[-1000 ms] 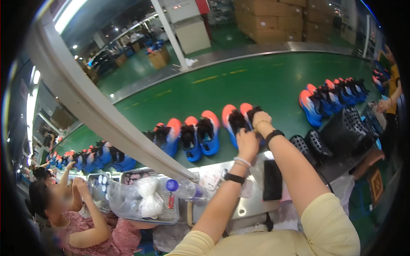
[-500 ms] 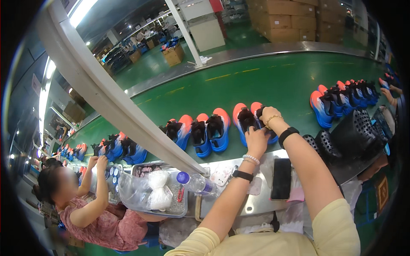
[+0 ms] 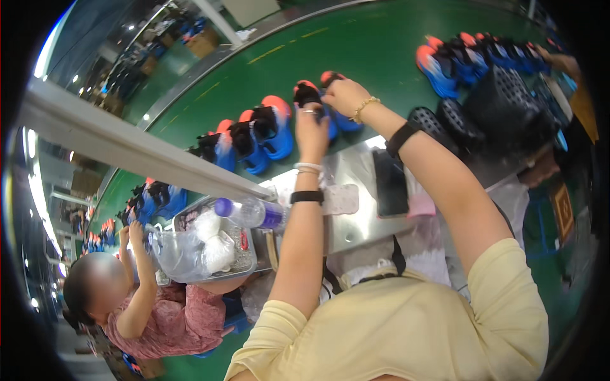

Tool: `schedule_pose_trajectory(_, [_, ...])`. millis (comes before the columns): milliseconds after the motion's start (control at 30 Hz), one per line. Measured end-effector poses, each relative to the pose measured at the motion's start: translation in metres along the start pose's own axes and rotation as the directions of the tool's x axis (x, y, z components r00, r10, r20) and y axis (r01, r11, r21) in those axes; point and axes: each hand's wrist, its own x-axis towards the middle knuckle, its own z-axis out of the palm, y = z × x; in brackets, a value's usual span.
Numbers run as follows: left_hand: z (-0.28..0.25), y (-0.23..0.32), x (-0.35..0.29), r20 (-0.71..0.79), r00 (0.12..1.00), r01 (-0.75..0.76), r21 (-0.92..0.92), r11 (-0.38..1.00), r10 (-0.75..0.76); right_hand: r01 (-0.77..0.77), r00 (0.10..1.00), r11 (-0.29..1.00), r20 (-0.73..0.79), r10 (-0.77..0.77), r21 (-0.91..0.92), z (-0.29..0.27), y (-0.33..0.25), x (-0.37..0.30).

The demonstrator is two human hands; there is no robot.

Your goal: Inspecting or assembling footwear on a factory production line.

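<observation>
A pair of sneakers in orange, black and blue stands on the green belt ahead of me. My left hand (image 3: 311,132) is at the left sneaker (image 3: 307,94), its fingers closed at the black collar. My right hand (image 3: 347,100) has its fingers bent over the black upper of the right sneaker (image 3: 349,123), near the orange toe. Both sneakers sit upright, toes away from me. My hands partly hide them, and motion blurs the fingertips.
More sneakers (image 3: 274,130) line the green belt (image 3: 375,51) to left and right. A phone (image 3: 391,184), a bottle (image 3: 251,213) and a tray (image 3: 248,263) with plastic bags lie nearer. Black clogs (image 3: 457,120) stand right. A white post crosses the left, where a co-worker (image 3: 171,311) sits.
My view has turned, so the belt sits higher in the picture. My left hand has gone from between the two sneakers onto the left one. My right hand stays at the right one.
</observation>
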Motion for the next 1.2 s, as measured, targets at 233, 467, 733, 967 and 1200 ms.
schedule_pose_trajectory(233, [-0.004,-0.007,0.006,0.014,0.952,0.307,-0.057,0.950,-0.306,-0.029,0.994,0.901,-0.081,0.071,0.433,-0.130,-0.022,-0.158])
schedule_pose_trajectory(467, [0.000,-0.050,0.039,0.120,0.934,0.342,-0.030,0.939,-0.336,-0.111,0.772,0.877,-0.515,0.372,0.468,-0.132,0.030,-0.233])
schedule_pose_trajectory(733, [0.000,-0.080,0.043,0.346,0.912,0.306,-0.220,0.926,-0.219,-0.195,0.730,0.821,-0.479,0.487,0.537,-0.121,0.048,-0.261])
schedule_pose_trajectory(967, [-0.003,-0.061,0.037,0.168,0.970,0.173,0.018,0.985,-0.173,-0.126,0.762,0.800,-0.460,0.457,0.586,-0.127,0.023,-0.252])
schedule_pose_trajectory(1200, [-0.019,-0.061,0.043,0.105,0.948,0.258,0.302,0.918,-0.301,-0.028,0.901,0.772,-0.319,0.295,0.635,-0.115,-0.033,-0.229])
